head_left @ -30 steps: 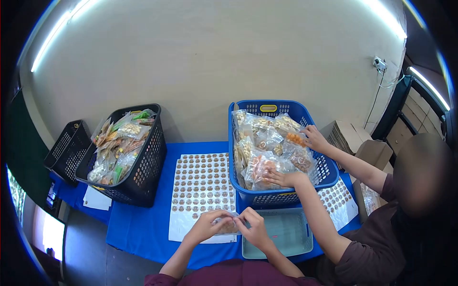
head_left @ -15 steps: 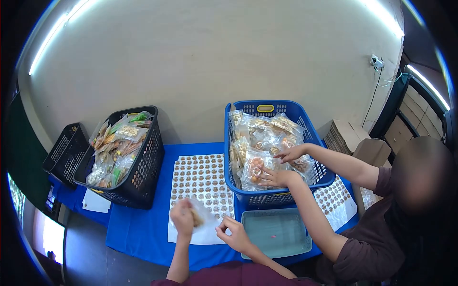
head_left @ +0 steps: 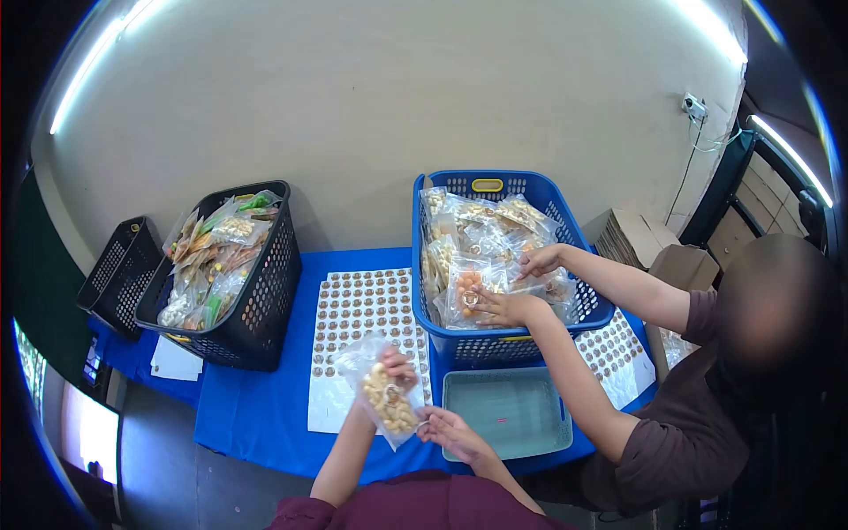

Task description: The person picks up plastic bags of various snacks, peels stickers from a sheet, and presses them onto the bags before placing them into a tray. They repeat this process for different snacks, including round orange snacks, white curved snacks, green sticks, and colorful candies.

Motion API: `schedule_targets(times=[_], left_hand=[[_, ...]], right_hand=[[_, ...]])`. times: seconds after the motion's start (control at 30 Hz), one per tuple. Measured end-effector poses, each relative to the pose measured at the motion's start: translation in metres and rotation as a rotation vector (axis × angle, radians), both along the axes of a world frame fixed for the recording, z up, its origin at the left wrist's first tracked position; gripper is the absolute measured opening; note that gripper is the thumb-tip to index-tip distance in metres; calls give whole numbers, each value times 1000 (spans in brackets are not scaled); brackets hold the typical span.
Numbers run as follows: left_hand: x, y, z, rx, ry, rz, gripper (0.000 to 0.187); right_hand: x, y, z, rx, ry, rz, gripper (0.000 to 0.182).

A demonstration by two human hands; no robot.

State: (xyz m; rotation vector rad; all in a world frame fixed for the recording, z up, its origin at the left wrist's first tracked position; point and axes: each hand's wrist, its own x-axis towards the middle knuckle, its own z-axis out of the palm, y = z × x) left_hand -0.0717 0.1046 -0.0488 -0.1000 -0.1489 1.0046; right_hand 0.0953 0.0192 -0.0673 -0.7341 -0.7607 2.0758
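My left hand (head_left: 402, 368) grips a clear plastic bag of pale, rounded snack pieces (head_left: 389, 402) from behind and along its side. A small round label (head_left: 393, 395) shows on the front of the bag, which is tilted above the table edge. At the bag's lower right edge, my right hand (head_left: 450, 435) has its fingertips closed against the plastic; whether they also hold something small cannot be made out. Behind the bag lies a white sheet of round brown stickers (head_left: 362, 322), partly hidden by it.
A blue basket (head_left: 477, 349) full of packed bags stands at centre right, with a co-worker's hands (head_left: 512, 309) in it. A green tray (head_left: 508, 415) sits in front. Black baskets (head_left: 265, 300) (head_left: 119, 274) stand left. Another sticker sheet (head_left: 627, 367) lies right.
My left hand has turned the bag toward me and moved it slightly right and down. My right hand has come to the bag's lower edge. The co-worker's hands remain in the blue basket.
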Motion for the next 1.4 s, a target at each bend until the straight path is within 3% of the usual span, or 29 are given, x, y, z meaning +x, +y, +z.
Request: schedule_targets(times=[0.03, 0.07, 0.1, 0.17, 0.2, 0.33, 0.47, 0.67, 0.83, 0.97, 1.1, 1.17, 1.23, 1.27, 1.37, 1.4], left_hand=[[13, -4, 9, -100, -40, -106, 17], [24, 1, -4, 24, -200, -254, 22], [25, 1, -9, 27, -40, -222, 24], [29, 1, -17, 28, 276, -154, 34], [33, -5, -2, 74, 414, -135, 48], [42, -40, 35, 288, 621, -165, 53], [56, -58, 32, 487, 1117, -68, 45], [71, -64, 15, 417, 1078, 17, 44], [73, -87, 18, 436, 1173, -61, 44], [67, -106, -15, 467, 1132, -123, 39], [65, -108, -29, 415, 1326, 210, 32], [48, -89, -36, 397, 1482, 455, 27], [40, -70, 4, 327, 1501, 832, 25], [35, -63, 20, 364, 1652, 1027, 25], [37, -41, 44, 544, 1648, 1326, 26], [41, -34, 46, 573, 1659, 1305, 26]], right_hand=[[2, -2, -6, 3, 100, 41, 26], [4, -3, -11, 11, 199, 81, 25], [7, -2, -9, 21, 297, 121, 24], [17, -11, 3, 41, 96, -68, 16], [22, -16, 12, 48, -5, -174, 15], [52, -29, 6, 188, -185, -441, 11], [58, -47, 4, 291, -295, -510, 12], [49, -65, -5, 311, -212, -337, 28], [58, -65, -7, 251, -355, -415, 26], [64, -57, -10, 277, -398, -336, 25], [50, -59, -13, 315, -584, -293, 24], [46, -59, -6, 331, -543, -323, 26], [49, -64, -16, 338, -569, -371, 28], [52, -67, -19, 321, -590, -388, 27], [66, -70, -25, 289, -639, -472, 26], [71, -72, -27, 286, -647, -513, 26]])
